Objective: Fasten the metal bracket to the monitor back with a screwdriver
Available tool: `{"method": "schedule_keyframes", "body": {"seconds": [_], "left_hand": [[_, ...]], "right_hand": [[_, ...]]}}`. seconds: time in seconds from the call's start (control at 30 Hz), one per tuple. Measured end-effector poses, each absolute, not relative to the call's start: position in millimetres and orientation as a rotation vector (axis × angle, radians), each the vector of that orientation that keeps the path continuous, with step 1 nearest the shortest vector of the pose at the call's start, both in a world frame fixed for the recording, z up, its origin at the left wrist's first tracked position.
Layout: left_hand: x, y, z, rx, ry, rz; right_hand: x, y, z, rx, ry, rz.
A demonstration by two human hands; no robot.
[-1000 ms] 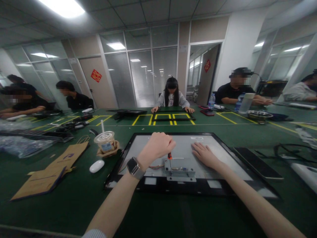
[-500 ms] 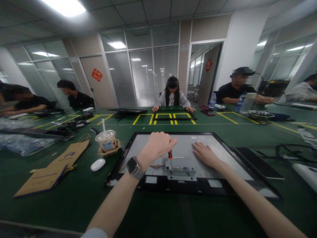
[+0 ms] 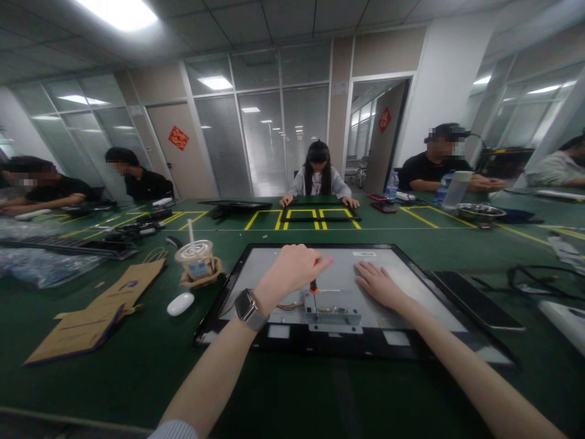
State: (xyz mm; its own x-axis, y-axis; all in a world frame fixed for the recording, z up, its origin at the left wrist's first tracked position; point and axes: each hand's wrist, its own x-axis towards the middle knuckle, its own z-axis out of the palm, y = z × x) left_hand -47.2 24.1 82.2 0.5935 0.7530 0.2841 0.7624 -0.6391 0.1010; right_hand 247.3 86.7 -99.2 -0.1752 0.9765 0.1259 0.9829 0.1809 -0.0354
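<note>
My left hand is closed around a screwdriver with a red and black handle, held upright. Its lower end stands at the left part of a metal bracket with connector ports; the tip itself is too small to make out. The bracket sits on the back of a flat display panel, grey with a black frame, lying on the table. My right hand rests flat on the panel, right of the bracket, fingers spread and holding nothing. Thin wires run out left of the bracket.
Left of the panel are a lidded drink cup, a white mouse and a paper bag. A dark slab and cables lie to the right. Across the table, a person holds a black frame.
My left hand has turned slightly at the wrist, its thumb shifting a little to the right over the screwdriver. The right hand stays in place on the panel.
</note>
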Motion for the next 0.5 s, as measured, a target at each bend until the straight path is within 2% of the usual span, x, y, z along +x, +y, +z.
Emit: {"method": "schedule_keyframes", "body": {"seconds": [0.5], "left_hand": [[-45.0, 17.6, 86.6, -2.799, -1.279, -0.377]], "right_hand": [[247.4, 85.7, -98.8, -1.916, -2.305, -0.089]]}}
